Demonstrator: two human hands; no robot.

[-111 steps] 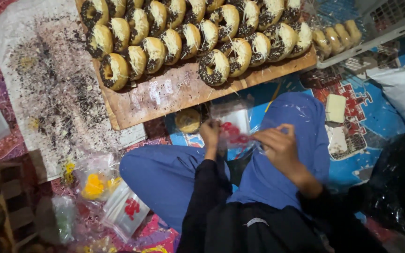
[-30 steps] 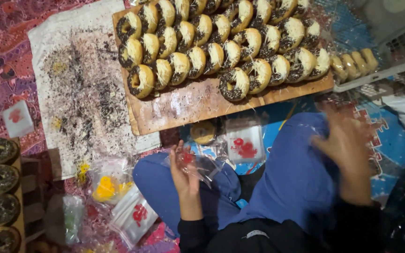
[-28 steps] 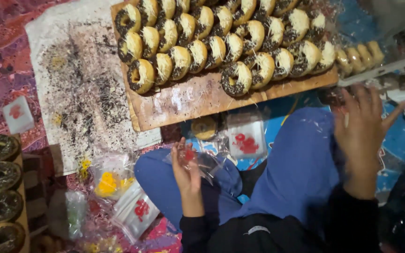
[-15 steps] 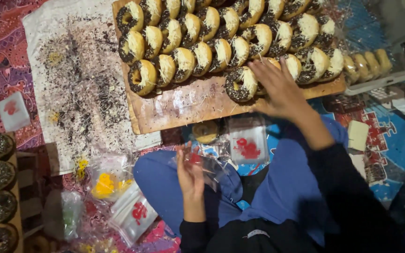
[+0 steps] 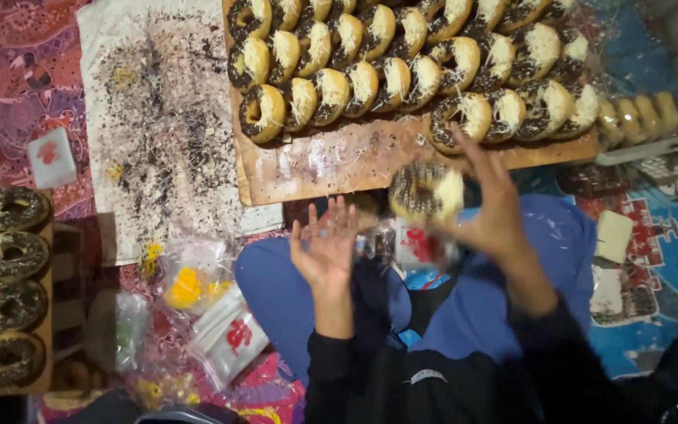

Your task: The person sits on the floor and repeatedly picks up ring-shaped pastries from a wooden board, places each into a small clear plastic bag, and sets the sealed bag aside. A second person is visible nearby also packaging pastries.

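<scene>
now | right hand holds donut | left hand open

Doughnut in right hand: motion-blurred, topping unclear. Clear bag beside left hand: partly hidden, outline uncertain. Wooden board: far edge and top doughnut row cut by frame. Left tray: cropped at the frame's left edge.
</scene>
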